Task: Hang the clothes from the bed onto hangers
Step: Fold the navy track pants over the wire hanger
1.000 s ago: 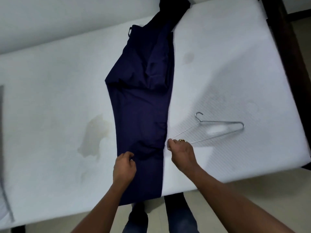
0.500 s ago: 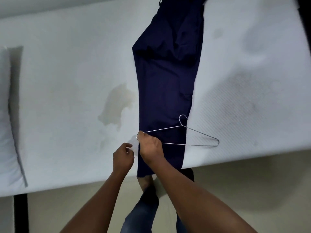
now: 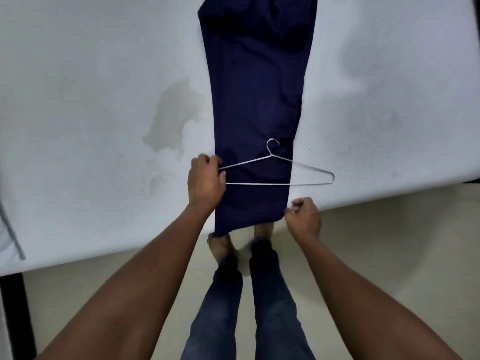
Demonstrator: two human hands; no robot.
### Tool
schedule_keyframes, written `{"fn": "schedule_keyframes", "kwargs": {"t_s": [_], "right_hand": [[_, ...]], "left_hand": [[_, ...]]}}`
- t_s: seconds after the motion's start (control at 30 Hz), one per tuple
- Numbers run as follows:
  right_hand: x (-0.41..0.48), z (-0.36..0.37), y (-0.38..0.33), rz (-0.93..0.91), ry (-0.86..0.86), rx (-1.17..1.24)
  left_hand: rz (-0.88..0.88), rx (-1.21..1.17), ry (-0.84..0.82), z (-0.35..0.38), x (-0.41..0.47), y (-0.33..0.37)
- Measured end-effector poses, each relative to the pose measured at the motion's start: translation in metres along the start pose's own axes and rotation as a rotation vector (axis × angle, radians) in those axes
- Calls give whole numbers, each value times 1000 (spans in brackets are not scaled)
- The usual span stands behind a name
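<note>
The white mattress [image 3: 78,100] fills the upper part of the view, and its near edge runs slantwise from lower left to upper right, with pale floor [image 3: 389,242] below it. A dark blue garment [image 3: 254,100] lies lengthwise across the mattress toward the person, and its lower end hangs over that near edge. A wire hanger [image 3: 259,183] lies crosswise on the garment near the edge, hook pointing away. Its right end reaches past the cloth onto bare mattress. The left hand [image 3: 206,178] grips the hanger's left end, fingers curled round the wire at the garment's left border. The right hand [image 3: 304,216] sits at the garment's lower right corner, just off the mattress edge, with fingers curled. Whether it pinches the cloth cannot be told. A yellowish stain [image 3: 174,113] marks the mattress left of the garment. The person's legs in jeans [image 3: 272,294] and bare feet [image 3: 220,245] stand close to the edge, under the hanging cloth. A dark bed leg [image 3: 15,307] shows at lower left.
</note>
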State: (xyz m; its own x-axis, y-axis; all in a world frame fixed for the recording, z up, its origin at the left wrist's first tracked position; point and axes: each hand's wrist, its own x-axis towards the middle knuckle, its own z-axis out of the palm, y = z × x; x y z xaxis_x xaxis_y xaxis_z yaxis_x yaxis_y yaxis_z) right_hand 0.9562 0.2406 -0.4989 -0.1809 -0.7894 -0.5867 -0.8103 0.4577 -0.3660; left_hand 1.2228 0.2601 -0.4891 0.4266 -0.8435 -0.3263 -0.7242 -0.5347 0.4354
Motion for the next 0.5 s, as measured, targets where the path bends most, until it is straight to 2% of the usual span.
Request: {"fn": "schedule_keyframes", "kwargs": {"t_s": [0.2,0.4,0.5], "right_hand": [[-23,35,-9,140,27,231],[-38,39,-2,258,-127,401],[-39,33,6,197,-306,300]], "left_hand": [[175,235,-66,1,16,-32],[78,189,-35,-20,6,-80],[31,84,-13,-20,4,-84]]}}
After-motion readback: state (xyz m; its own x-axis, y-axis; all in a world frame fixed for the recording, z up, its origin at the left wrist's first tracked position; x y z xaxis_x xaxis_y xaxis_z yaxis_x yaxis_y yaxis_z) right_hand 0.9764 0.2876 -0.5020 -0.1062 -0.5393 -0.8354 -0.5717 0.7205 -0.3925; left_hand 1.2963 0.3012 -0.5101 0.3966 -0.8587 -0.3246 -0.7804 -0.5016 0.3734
